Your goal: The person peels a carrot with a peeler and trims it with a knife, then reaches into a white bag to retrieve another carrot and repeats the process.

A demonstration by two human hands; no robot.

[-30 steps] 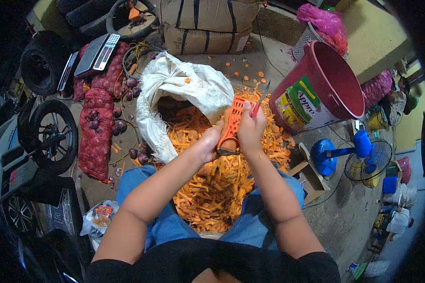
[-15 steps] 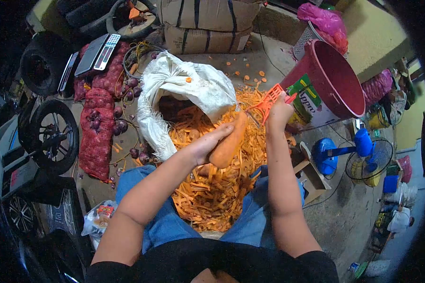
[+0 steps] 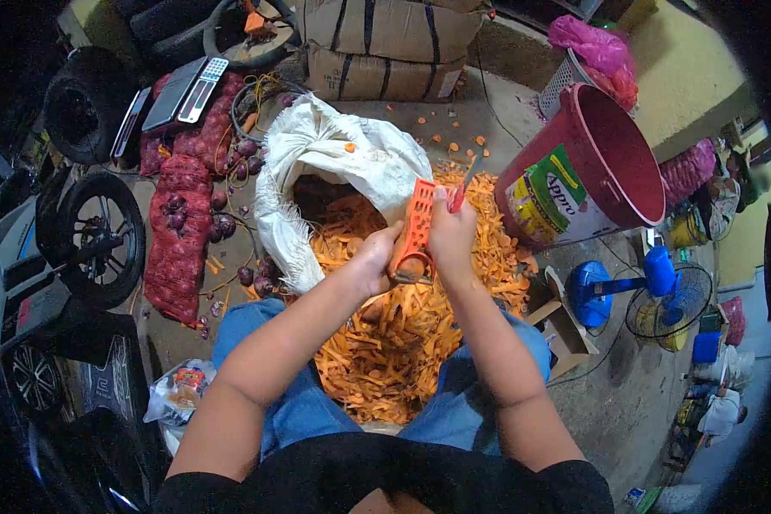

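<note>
My left hand (image 3: 377,259) is closed around a carrot (image 3: 412,266), held above a big heap of carrot peelings (image 3: 390,351) between my knees. In my right hand (image 3: 452,238) is an orange peeler (image 3: 419,212) with a perforated handle; its blade end lies over the near end of the carrot. A small knife (image 3: 459,195) with a red handle also sticks up from my right fingers, blade pointing away. Peeler and hands hide most of the carrot. Just beyond, a white woven sack (image 3: 360,146) lies with its mouth toward me, carrots and peelings inside.
To the right stands a tilted dark red bucket (image 3: 522,158), with a blue fan (image 3: 660,274) nearer me. Red net bags of onions (image 3: 178,257) lie on the left, a scale (image 3: 176,96) on top. Taped cartons (image 3: 385,51) are stacked at the back.
My right hand has swung in from beside the bucket, bringing the peeler down onto the carrot. The carrot has tilted and is now mostly covered. My left hand keeps its hold.
</note>
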